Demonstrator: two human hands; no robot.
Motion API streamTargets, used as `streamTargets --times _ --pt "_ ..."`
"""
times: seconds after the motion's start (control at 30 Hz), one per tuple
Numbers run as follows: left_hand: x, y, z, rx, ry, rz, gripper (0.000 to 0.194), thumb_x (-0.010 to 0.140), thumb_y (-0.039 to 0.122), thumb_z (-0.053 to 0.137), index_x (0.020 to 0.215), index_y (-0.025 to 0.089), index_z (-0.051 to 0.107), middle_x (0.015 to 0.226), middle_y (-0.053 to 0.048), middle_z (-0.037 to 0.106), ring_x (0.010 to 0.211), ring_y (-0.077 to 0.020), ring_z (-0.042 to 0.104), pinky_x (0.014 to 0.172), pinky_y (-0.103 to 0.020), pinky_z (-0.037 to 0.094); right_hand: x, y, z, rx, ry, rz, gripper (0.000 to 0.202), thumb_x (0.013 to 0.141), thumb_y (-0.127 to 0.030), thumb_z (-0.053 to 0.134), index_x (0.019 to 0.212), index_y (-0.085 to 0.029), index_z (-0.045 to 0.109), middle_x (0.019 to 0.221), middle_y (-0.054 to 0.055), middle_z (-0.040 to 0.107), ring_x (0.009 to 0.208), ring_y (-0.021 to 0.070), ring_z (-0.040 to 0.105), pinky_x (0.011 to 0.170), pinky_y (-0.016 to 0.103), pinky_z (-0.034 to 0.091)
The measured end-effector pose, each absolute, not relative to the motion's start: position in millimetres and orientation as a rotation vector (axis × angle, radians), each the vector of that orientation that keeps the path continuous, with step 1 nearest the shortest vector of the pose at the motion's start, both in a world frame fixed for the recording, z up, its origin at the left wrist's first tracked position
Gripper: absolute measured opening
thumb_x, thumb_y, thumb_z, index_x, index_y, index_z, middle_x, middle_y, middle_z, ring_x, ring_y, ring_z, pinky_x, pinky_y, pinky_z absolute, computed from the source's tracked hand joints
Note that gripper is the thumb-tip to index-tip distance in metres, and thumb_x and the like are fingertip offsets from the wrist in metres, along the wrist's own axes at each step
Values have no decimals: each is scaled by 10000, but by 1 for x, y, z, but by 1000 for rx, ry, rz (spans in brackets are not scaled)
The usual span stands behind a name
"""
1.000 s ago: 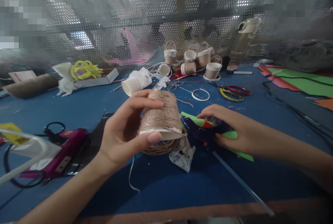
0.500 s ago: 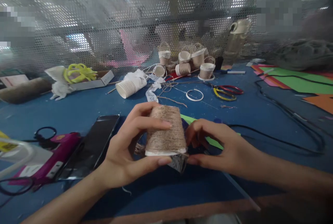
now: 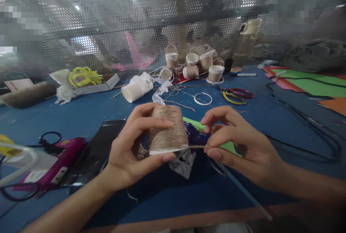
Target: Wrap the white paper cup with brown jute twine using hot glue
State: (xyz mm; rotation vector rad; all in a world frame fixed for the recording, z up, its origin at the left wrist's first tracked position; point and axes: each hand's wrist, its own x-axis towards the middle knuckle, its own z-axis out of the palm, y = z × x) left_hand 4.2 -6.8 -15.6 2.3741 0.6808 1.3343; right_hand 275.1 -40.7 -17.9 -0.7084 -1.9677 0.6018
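Note:
A paper cup (image 3: 168,132) wrapped in brown twine is held upside down above the blue table, its white rim at the bottom. My left hand (image 3: 135,146) grips it from the left, fingers across the twine and thumb under the rim. From the rim a loose end of twine (image 3: 196,146) runs right, pulled straight. My right hand (image 3: 238,139) pinches that end between thumb and fingertips. Beneath the cup lies a piece of white lace (image 3: 183,162). A dark blue glossy item (image 3: 196,133) and green paper (image 3: 231,147) lie behind my right fingers.
Small twine-covered baskets (image 3: 207,60) stand at the back by the perforated screen. Nearby are stacked paper cups (image 3: 132,92), a white ring (image 3: 202,98) and scissors (image 3: 235,96). At left lie a phone (image 3: 94,153) and a magenta glue gun (image 3: 56,161). A black cable (image 3: 305,117) crosses the right.
My right hand has moved right, away from the cup, drawing the twine end out straight. The cup has shifted slightly left and tilted a little. More lace shows beneath it.

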Motion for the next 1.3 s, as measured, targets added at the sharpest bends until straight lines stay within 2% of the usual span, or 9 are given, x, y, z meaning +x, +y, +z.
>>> streamTargets --times 0.1,0.27,0.37,0.93,1.3 --pt "5 -7 -15 2416 696 1326 404 870 391 807 1235 270 683 1342 -95 591 1246 -275 616 1013 -379 580 278 -39 -20 -648 -1945 629 100 991 -241 664 892 -235 678 1110 20 565 1059 140 588 927 272 518" --pt "5 -9 -15 2423 712 1320 412 865 401 813 1235 274 684 1357 -89 583 1247 -266 609 1039 -381 564 278 -36 -21 -688 -1938 642 126 1001 -220 644 876 -222 659 1042 9 620 961 120 620 835 250 503" --pt "6 -9 -15 2421 720 1317 401 881 410 796 1242 279 680 1357 -92 583 1247 -276 608 1038 -416 568 277 -35 -19 -695 -1948 648 144 1004 -228 639 861 -220 651 1006 7 631 939 127 623 840 266 502" --pt "9 -12 -16 2389 641 1350 375 915 387 766 1264 298 664 1368 -75 569 1253 -265 593 1021 -437 584 276 -35 -21 -742 -2010 798 188 1020 -277 618 841 -223 618 986 -12 556 843 106 585 781 261 491" --pt "10 -8 -19 2380 528 1446 453 835 393 840 1249 268 704 1324 -99 598 1180 -271 640 1013 -448 591 274 -36 -19 -732 -2016 890 212 1019 -263 610 815 -206 598 954 7 547 858 127 575 758 269 487"
